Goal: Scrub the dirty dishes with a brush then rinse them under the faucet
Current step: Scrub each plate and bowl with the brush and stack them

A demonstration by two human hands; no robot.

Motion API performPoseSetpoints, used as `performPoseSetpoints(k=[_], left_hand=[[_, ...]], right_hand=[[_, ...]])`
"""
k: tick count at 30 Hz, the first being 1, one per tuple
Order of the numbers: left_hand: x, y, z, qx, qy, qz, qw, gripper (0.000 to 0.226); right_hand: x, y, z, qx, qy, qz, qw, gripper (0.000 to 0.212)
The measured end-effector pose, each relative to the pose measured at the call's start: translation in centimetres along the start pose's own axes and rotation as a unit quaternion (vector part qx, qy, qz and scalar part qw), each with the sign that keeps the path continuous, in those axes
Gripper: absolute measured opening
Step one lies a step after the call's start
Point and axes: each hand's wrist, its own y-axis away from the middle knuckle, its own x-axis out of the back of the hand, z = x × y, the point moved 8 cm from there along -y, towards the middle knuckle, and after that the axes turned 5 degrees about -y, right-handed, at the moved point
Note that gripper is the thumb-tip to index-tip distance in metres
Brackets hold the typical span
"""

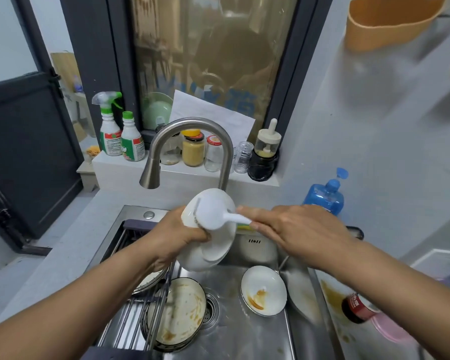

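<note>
Stainless steel sink [244,333] fills the lower frame, under a brushed-metal gooseneck faucet [187,131]. At centre, the left hand [177,235] grips a smooth white bowl [213,250], fingers curled round its edge, tilting it so the right hand [296,229], fingers closed on the handle, can press a round white brush [213,214] against it. Sauce-smeared plates [182,307] wait below.

A home kitchen: steel sink [244,341] with dirty plates [182,311], faucet [190,149], condiment jars [192,149] on the sill.
</note>
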Motion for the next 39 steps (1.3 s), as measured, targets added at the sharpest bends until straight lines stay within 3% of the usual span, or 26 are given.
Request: performPoseSetpoints(k=[2, 7, 10, 14, 16, 19, 21, 24, 27, 29, 33, 35, 37, 39], left_hand=[[-0.1, 0.1, -0.1, 0.001, 0.004, -0.004, 1.0, 0.055], [1.0, 0.6, -0.2, -0.001, -0.001, 0.017, 1.0, 0.058], [1.2, 0.4, 0.1, -0.014, -0.07, 0.023, 0.997, 0.05], [0.5, 0.5, 0.1, -0.03, -0.156, -0.004, 0.987, 0.047], [1.0, 0.8, 0.3, -0.044, -0.168, 0.001, 0.985, 0.048], [1.6, 1.2, 0.4, -0.051, -0.136, 0.002, 0.989, 0.054], [1.8, 1.2, 0.2, -0.042, -0.109, 0.011, 0.993, 0.054], [1.1, 1.0, -0.1, -0.036, -0.083, 0.013, 0.996, 0.051], [0.6, 0.8, -0.6, -0.034, -0.045, 0.022, 0.998, 0.055], [0.6, 0.8, -0.6, -0.038, -0.006, 0.032, 0.999, 0.056], [1.4, 1.4, -0.4, -0.034, 0.096, 0.04, 0.994, 0.066], [2.0, 1.8, -0.2, -0.04, 0.126, 0.04, 0.99, 0.065], [2.3, 1.9, 0.0, -0.048, 0.153, 0.033, 0.987, 0.065], [2.0, 2.0, 0.1, -0.052, 0.179, 0.012, 0.982, 0.065]], right_hand=[[-0.1, -0.4, 0.0, 0.008, 0.03, 0.023, 0.999, 0.048], [-0.8, -0.3, 5.3, -0.1, -0.042, -0.015, 0.994, 0.044], [-0.1, -0.2, 3.3, -0.069, -0.063, -0.018, 0.995, 0.044], [0.8, -1.2, -0.6, 0.03, 0.015, 0.016, 0.999, 0.046], [1.0, -1.4, 0.8, 0.004, 0.015, 0.017, 1.0, 0.045], [0.7, -0.8, 4.5, -0.072, -0.044, -0.008, 0.996, 0.043], [0.7, -0.4, 4.6, -0.078, -0.063, -0.003, 0.995, 0.043], [1.1, -0.2, 1.0, -0.029, -0.04, 0.002, 0.999, 0.044], [0.9, -0.3, -3.0, 0.039, 0.053, 0.022, 0.998, 0.046], [0.7, -0.1, -2.7, 0.022, 0.071, 0.04, 0.996, 0.046], [-0.5, 0.7, 3.6, -0.116, -0.079, 0.004, 0.99, 0.043], [-1.5, 1.0, 5.3, -0.134, -0.172, -0.005, 0.976, 0.039], [-2.0, 1.2, 5.8, -0.146, -0.293, 0.017, 0.945, 0.036], [-2.3, 1.3, 5.7, -0.183, -0.421, 0.055, 0.887, 0.033]])
